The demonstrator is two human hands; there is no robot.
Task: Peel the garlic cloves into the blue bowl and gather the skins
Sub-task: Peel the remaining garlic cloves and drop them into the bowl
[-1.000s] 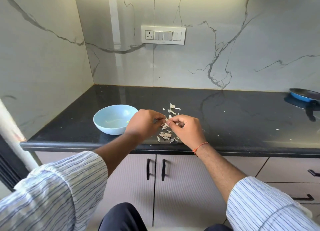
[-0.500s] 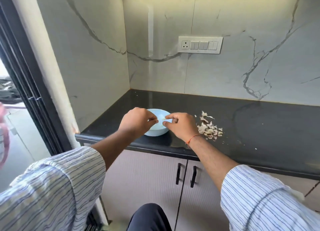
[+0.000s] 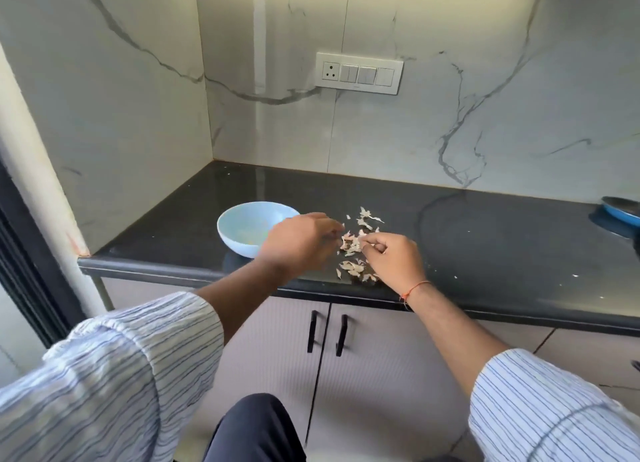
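The right hand has its fingers curled, thumb and forefinger drawn together in a grip on what looks like a small pale scrap at their tips; it is too small to say whether that is skin or clove. The left hand is blurred, its fingers curled loosely toward the right hand; I cannot tell whether its grip holds anything. The two sets of fingertips are near each other but apart, and both hover right over the garlic skins.

Those skins lie scattered on the black surface directly under and between the fingertips. A loose patch sits at about 6 o'clock from the right hand's grip, close to the front edge of the surface, and a few stray flakes trail off toward 12 o'clock. Tiny white specks dot the surface out toward 3 o'clock.

The blue bowl stands upright at about 9 o'clock from the grips, just beyond the left hand, whose wrist covers part of its right rim. Something pale yellow shows inside, too blurred to make out.

Far off at 3 o'clock a blue pan sits at the frame's edge. On the marble wall at 12 o'clock is a switch panel.
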